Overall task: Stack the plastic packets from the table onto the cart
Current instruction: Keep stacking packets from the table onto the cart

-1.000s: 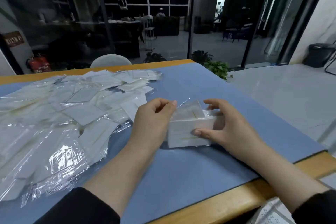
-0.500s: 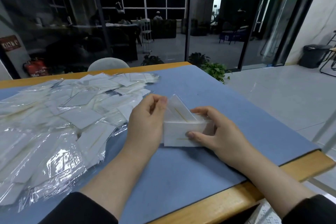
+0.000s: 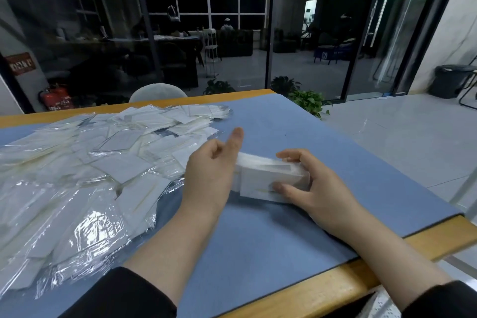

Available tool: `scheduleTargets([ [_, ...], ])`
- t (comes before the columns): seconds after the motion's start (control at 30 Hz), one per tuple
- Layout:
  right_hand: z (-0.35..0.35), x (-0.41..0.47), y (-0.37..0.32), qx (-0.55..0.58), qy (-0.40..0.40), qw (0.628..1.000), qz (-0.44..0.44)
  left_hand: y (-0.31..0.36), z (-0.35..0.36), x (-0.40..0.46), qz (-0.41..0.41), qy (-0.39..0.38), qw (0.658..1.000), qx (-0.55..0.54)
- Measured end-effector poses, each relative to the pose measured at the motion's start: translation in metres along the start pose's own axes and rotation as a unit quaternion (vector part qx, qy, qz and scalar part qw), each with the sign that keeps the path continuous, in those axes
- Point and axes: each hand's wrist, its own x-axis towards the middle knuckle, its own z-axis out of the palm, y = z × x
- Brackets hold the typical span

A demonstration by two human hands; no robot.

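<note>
Since the frame half a second earlier, the left hand (image 3: 210, 175) has changed posture: its index finger, previously curled with the others at the top of the packet stack, now points straight forward and upward, while the remaining fingers stay loosely curled. That hand rests with its inner side against the left end of the stack of plastic packets (image 3: 268, 179), and no finger is seen closed round anything. The clear packet that stood tilted on top of the stack earlier now lies flat on it. The right hand (image 3: 313, 188) clamps the stack from its right end: the thumb presses the near face, and the fingers curl over the top and far edge. The stack, a compact white block of aligned packets, sits on the blue mat (image 3: 296, 230) close to the mat's near right corner, between the two hands. A large loose pile of plastic packets (image 3: 85, 170) is spread over the left part of the mat, its near edge touching the left forearm area. The mat covers a wooden table (image 3: 387, 266), whose bare edge shows along the near and far sides. Dark sleeves cover both wrists at the bottom of the view. Behind the table stand a grey chair back (image 3: 158, 91) and potted plants (image 3: 307, 100) in front of a glass wall.
</note>
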Motion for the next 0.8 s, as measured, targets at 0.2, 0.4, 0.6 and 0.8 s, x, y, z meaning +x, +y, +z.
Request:
scheduleTargets([
  [0.2,0.0,0.001,-0.005,0.022,-0.012,1.0,0.005,-0.009,0.001,0.008,-0.047,0.014,0.999,0.004],
  [0.4,0.012,0.005,-0.007,0.019,-0.016,1.0,0.0,-0.011,0.006,0.004,-0.027,-0.016,0.999,-0.007],
  [0.6,0.013,0.005,-0.005,-0.011,0.002,1.0,-0.03,-0.011,0.009,-0.001,-0.029,-0.049,0.998,0.017],
  [0.8,0.013,0.005,-0.009,-0.039,-0.001,0.999,-0.018,-0.011,0.009,-0.001,-0.016,-0.105,0.993,0.053],
])
